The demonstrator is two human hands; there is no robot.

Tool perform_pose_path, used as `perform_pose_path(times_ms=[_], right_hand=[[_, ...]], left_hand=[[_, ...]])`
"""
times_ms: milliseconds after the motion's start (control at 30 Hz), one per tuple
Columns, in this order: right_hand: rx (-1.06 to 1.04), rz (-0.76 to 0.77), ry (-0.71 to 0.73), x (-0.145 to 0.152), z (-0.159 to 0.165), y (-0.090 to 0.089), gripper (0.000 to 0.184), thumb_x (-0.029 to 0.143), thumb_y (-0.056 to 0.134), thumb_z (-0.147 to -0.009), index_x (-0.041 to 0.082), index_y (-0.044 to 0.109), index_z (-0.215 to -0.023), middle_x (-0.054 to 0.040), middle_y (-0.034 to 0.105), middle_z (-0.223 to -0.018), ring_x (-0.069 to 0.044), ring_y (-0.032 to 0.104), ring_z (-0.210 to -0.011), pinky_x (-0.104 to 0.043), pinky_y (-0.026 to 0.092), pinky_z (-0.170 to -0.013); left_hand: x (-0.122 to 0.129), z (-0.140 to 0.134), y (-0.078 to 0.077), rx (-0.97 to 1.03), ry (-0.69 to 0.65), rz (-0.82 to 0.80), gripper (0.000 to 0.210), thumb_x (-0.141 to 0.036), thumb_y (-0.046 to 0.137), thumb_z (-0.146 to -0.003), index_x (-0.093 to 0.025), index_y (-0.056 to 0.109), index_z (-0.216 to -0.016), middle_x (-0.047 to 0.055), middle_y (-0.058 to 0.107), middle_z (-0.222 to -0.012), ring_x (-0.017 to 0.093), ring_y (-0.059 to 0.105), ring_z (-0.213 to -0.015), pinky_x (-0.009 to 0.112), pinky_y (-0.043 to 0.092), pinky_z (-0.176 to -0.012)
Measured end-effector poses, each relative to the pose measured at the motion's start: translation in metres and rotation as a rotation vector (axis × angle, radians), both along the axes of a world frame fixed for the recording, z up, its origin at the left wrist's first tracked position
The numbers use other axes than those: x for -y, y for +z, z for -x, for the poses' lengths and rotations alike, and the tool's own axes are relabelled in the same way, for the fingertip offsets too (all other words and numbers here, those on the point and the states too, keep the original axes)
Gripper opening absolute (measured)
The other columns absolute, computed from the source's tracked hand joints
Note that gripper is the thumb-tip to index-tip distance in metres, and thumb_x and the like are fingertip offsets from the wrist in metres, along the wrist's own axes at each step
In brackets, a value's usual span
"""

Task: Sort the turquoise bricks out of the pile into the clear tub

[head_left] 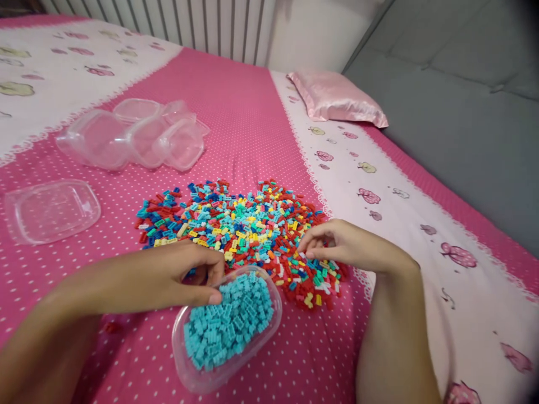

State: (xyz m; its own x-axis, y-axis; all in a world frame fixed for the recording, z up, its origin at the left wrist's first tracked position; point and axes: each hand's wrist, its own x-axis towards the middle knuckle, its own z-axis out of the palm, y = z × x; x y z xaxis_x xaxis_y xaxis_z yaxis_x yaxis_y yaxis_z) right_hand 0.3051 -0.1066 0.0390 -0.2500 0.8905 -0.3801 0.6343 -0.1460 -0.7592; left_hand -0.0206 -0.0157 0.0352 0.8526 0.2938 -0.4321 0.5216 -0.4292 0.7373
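Observation:
A clear plastic container (185, 367) filled with light-blue toy bricks (229, 322) sits on the bed in front of me. My left hand (196, 278) is closed at its upper left rim, the thumb over the rim by the blue bricks and the fingers curled on the outer side. Beyond the container spreads a loose pile of small mixed-colour toy bricks (248, 224), in red, yellow, blue, green and white. At the pile's right side, my right hand (326, 241) has its fingers bent together among the bricks. Whatever is between those fingertips cannot be made out.
Several clear plastic containers (138, 137) lie together at the back left. A clear lid or shallow tray (54, 210) rests at the left. A pink pillow (337, 98) lies at the far right, beside a grey padded headboard (455, 101). The bedsheet (236, 112) is pink with dots.

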Motion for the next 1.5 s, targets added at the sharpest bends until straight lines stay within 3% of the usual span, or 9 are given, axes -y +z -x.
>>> perform_pose_path(times_ms=[233, 367, 633, 800, 1133, 1500], right_hand=[[0.067, 0.053, -0.114, 0.003, -0.016, -0.003, 0.012, 0.027, 0.069, -0.085, 0.018, 0.074, -0.091, -0.003, 0.074, -0.077, -0.016, 0.068, -0.071, -0.026, 0.05, -0.065], [0.092, 0.015, -0.101, 0.004, -0.022, -0.004, 0.011, 0.026, 0.07, -0.085, 0.017, 0.072, -0.09, -0.0027, 0.071, -0.077, -0.014, 0.065, -0.07, -0.026, 0.049, -0.066], [0.072, -0.119, -0.028, -0.006, 0.007, -0.002, 0.009, 0.017, 0.072, -0.082, 0.018, 0.071, -0.091, 0.0024, 0.064, -0.069, -0.011, 0.057, -0.063, -0.022, 0.043, -0.058], [0.193, -0.159, -0.091, -0.008, 0.013, -0.004, 0.019, 0.009, 0.072, -0.079, 0.018, 0.073, -0.095, 0.0048, 0.06, -0.066, -0.01, 0.055, -0.062, -0.022, 0.04, -0.056], [0.243, -0.238, -0.055, -0.015, 0.017, -0.016, 0.016, 0.009, 0.066, -0.085, 0.018, 0.078, -0.09, -0.0018, 0.076, -0.081, -0.013, 0.067, -0.071, -0.025, 0.047, -0.066], [0.351, -0.265, -0.065, -0.021, 0.018, -0.031, 0.012, 0.007, 0.073, -0.079, 0.019, 0.074, -0.078, 0.0021, 0.069, -0.07, -0.011, 0.062, -0.064, -0.023, 0.042, -0.06]], left_hand=[[-0.002, 0.001, -0.004, 0.008, -0.026, -0.006, 0.036, -0.054, 0.057, -0.094, -0.02, 0.062, -0.086, 0.002, 0.061, -0.082, 0.016, 0.052, -0.073, 0.022, 0.04, -0.059], [-0.003, 0.003, -0.009, 0.023, -0.033, 0.003, 0.033, -0.052, 0.058, -0.094, -0.02, 0.061, -0.087, 0.002, 0.06, -0.082, 0.016, 0.051, -0.073, 0.022, 0.04, -0.06], [-0.007, 0.006, -0.018, 0.02, -0.036, 0.01, 0.029, -0.049, 0.061, -0.093, -0.021, 0.062, -0.088, 0.001, 0.061, -0.081, 0.015, 0.05, -0.071, 0.022, 0.038, -0.059], [-0.007, 0.007, -0.017, -0.014, -0.031, -0.022, 0.029, -0.05, 0.06, -0.093, -0.021, 0.064, -0.089, 0.001, 0.06, -0.078, 0.014, 0.047, -0.066, 0.022, 0.034, -0.055], [-0.007, 0.005, -0.014, -0.043, -0.046, -0.026, 0.032, -0.053, 0.058, -0.094, -0.021, 0.063, -0.09, 0.001, 0.059, -0.078, 0.014, 0.046, -0.066, 0.023, 0.034, -0.055], [-0.006, 0.005, -0.016, -0.041, -0.049, -0.05, 0.035, -0.054, 0.056, -0.095, -0.02, 0.062, -0.088, 0.001, 0.06, -0.079, 0.014, 0.049, -0.068, 0.023, 0.036, -0.057]])
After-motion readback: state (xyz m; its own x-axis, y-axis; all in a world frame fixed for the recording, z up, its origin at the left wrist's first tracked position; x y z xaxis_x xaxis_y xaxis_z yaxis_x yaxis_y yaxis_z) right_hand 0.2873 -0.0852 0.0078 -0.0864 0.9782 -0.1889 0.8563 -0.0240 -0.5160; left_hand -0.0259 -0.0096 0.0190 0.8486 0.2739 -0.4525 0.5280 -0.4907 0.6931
